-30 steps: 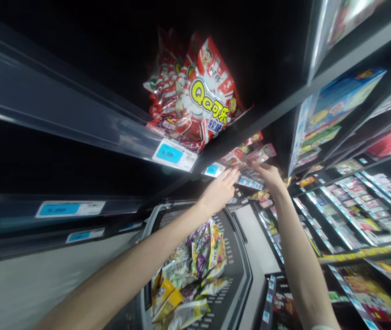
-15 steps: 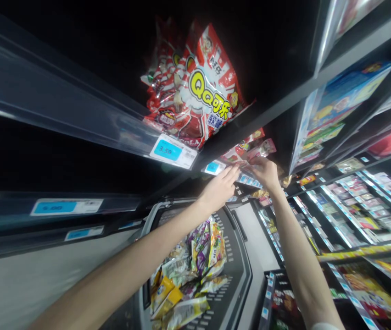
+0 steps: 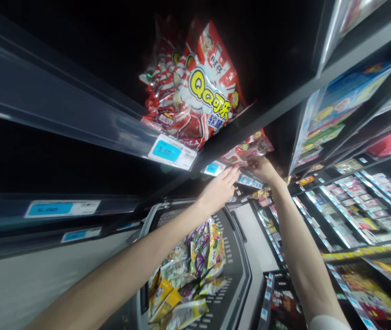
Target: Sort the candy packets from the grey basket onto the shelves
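My left hand rests at the shelf edge with its fingers stretched out, their tips touching the lower edge of a red-and-pink candy bag. My right hand is closed at the right side of the same bag, fingers curled in on the clear wrapping; its fingertips are partly hidden. Nearer on the shelf, a row of red gummy candy bags stands upright. Below my arms is a grey shopping basket holding several snack packets.
A dark shelf divider separates the two candy sections. Price tags line the shelf fronts at left. Boxes stand on a shelf to the right, and shelves of packaged goods run along the far right.
My right hand has shifted slightly, with the wrist bent more, and a pink package end beside it has dropped lower. My left hand stays almost in place.
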Demonstrator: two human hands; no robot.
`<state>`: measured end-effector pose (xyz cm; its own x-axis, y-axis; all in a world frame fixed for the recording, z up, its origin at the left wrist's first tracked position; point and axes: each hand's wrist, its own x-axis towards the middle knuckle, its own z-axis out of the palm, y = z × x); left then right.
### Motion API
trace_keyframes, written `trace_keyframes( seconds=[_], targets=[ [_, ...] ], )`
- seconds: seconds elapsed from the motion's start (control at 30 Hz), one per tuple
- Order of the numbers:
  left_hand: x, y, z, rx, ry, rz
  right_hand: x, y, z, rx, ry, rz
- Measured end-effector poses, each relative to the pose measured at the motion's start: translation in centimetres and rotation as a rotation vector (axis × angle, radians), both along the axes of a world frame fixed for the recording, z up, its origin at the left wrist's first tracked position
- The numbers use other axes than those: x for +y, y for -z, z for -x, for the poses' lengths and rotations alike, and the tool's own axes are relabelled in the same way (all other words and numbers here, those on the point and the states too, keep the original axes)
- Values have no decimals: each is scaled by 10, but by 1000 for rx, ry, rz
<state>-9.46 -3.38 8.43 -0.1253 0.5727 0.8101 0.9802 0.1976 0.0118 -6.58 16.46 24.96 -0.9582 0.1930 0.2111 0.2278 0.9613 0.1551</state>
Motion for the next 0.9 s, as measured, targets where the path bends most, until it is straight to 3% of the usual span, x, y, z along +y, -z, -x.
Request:
trace_keyframes(
  seconds=[0.33,0.47,0.67,0.9],
  targets=[
    [0,0,0,-5,21,4,-8,-1,1,-66,-45,15],
    [-1,0,0,-4,21,5,-13,0,-4,41,10,45],
    [-2,-1,0,-22,30,-9,-14,9,-12,292,-25,141],
    [-1,0,0,-10,10,-22,-8,4,-3,78,-7,46]
  ],
)
